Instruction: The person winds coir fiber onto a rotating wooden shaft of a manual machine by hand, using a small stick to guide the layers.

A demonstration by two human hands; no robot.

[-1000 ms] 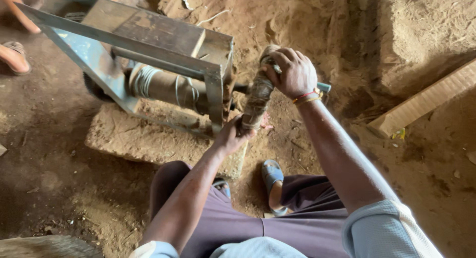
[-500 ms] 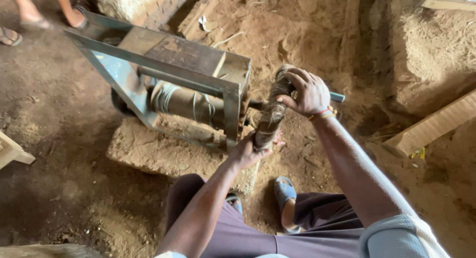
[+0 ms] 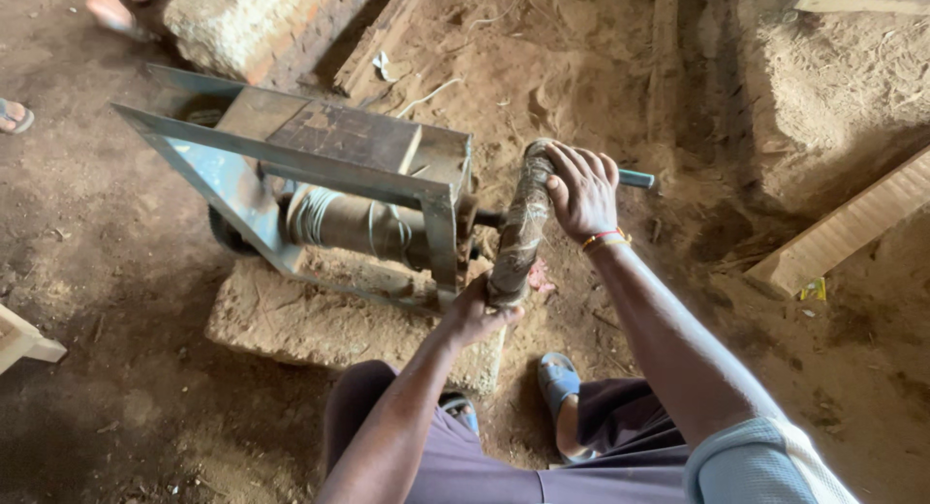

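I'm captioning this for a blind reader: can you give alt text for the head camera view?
Seen from above, a person grips a wrapped crank handle with both hands, the right hand at its top and the left hand at its lower end. The crank joins a metal-framed winding machine whose drum is wound with wire, set on a stone slab on a dirt floor.

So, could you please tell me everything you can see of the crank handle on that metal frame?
The crank handle is a thick, dirt-caked bar, seemingly wrapped, standing nearly upright beside the metal frame, joined to it by a short shaft. The right hand grips its top, the left hand its bottom.
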